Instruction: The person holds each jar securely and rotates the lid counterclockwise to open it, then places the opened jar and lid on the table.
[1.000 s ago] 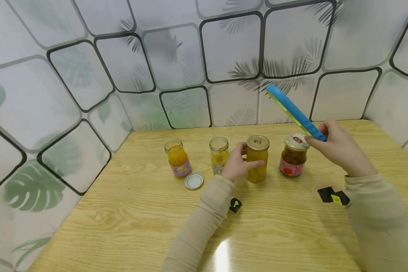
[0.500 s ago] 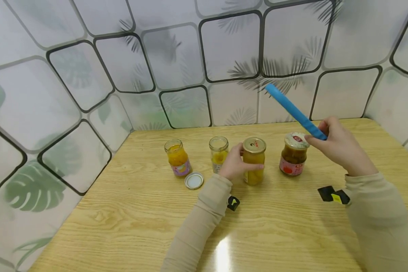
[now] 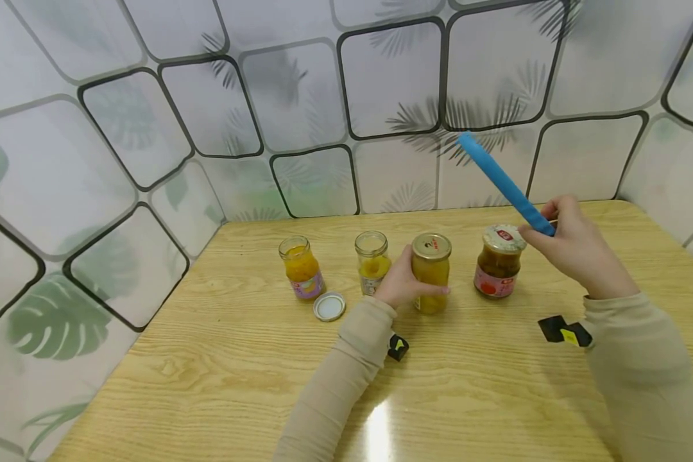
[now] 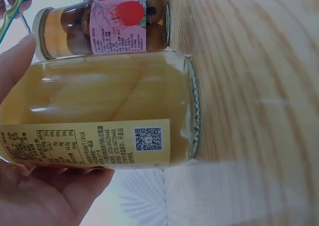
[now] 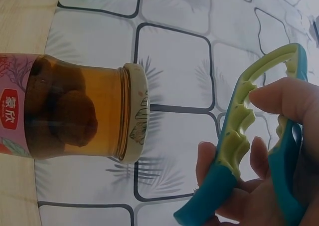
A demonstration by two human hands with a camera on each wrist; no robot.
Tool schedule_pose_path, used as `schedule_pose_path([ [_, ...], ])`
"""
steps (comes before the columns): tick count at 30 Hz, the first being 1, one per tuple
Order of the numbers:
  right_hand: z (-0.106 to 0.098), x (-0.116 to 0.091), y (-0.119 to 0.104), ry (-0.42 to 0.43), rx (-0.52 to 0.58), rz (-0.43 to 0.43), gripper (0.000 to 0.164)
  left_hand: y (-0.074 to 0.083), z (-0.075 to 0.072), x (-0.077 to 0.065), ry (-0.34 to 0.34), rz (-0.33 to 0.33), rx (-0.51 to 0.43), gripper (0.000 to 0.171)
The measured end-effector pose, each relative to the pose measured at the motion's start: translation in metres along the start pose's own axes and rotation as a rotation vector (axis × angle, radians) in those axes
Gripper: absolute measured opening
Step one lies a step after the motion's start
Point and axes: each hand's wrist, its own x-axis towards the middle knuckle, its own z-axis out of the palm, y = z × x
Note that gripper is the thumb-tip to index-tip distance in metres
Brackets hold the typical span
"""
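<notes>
Fingers of the left hand [image 3: 401, 282] lie round a capped jar [image 3: 431, 268] on the table [image 3: 237, 385]. Left of them stand an uncapped jar [image 3: 372, 260], then the outermost jar [image 3: 302, 268], a loose lid [image 3: 329, 307] before it. Right of them stands the end jar [image 3: 498, 266], near the right hand [image 3: 577, 247], whose fingers hold a tool [image 3: 504, 181].

In a beige sleeve [image 3: 360, 343], the left arm [image 3: 323, 401] rises from the bottom middle of the frame to just right of centre. The left grip [image 3: 403, 281] wraps its load, thumb [image 3: 433, 290] pointing right across the near side, fingers [image 4: 89, 186] curled around the other. From the lower right corner the right arm [image 3: 647, 372] angles up and leftward. The right grip [image 3: 574, 247], raised higher, pinches between thumb and bent fingers, though its lower fingers are hard to tell apart.
</notes>
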Motion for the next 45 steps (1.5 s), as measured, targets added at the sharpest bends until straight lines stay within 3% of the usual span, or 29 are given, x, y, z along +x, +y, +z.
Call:
schedule_pose_path([
  [5,0.001,0.000,0.000,0.004,0.013,-0.011,0.048,0.001,0.001,0.000,0.003,0.012,-0.001,0.078],
  [10,0.002,0.001,-0.002,-0.019,0.024,0.006,0.059,0.002,0.001,-0.002,0.016,0.012,0.010,0.072],
  [18,0.001,0.002,-0.004,-0.055,-0.065,-0.019,0.061,0.003,0.003,-0.005,0.071,0.025,-0.003,0.066],
  [22,0.001,0.001,-0.006,-0.067,-0.106,-0.027,0.062,0.003,0.004,-0.006,0.084,0.060,-0.013,0.063],
  [28,0.003,-0.003,-0.011,-0.050,-0.186,-0.068,0.060,0.007,0.004,-0.007,0.107,0.115,-0.111,0.058],
  [39,0.005,-0.009,-0.020,-0.053,-0.260,-0.205,0.052,0.016,0.005,-0.013,0.230,0.300,-0.254,0.056],
  [45,0.010,-0.012,-0.023,-0.057,-0.295,-0.239,0.049,0.017,0.006,-0.016,0.244,0.303,-0.229,0.061],
])
